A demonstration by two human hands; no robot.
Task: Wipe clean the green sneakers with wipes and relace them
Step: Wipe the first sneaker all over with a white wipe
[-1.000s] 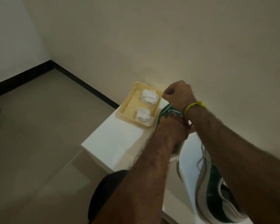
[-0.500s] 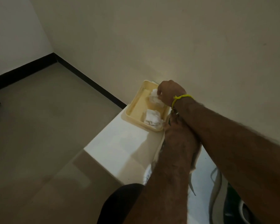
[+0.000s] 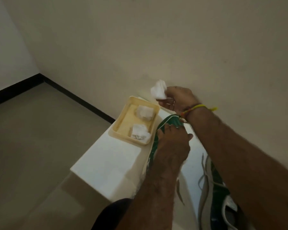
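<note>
- Wipe (image 3: pixel 158 89) first: a crumpled white wad, upper centre of the frame, pinched by the right hand (image 3: pixel 176 100) just above the tray. We judge it light, limp and probably damp, likely to ball up under pressure, so best worked with flat fingertips behind it.
- Left hand (image 3: pixel 171 143) is curled over the near green sneaker (image 3: pixel 170 121), centre frame, gripping its upper. We cannot tell how deep the fingers reach.
- That shoe shows smooth green panels with pale trim and a whitish sole edge. We judge it light but floppy at the upper and stiffer along the sole, so a hold from inside or at the sole should steady it against rubbing.
- Second sneaker (image 3: pixel 218 190) lies at lower right on the white table (image 3: pixel 110 161), partly hidden by the right forearm, with grey-white laces (image 3: pixel 204 173) trailing loose beside it.
- Tray (image 3: pixel 116 130), cream plastic with rounded corners, sits at the table's far end, left of centre. It holds two more crumpled wipes (image 3: pixel 144 112), well apart from each other.
- Yellow band (image 3: pixel 201 107) circles the right wrist.
</note>
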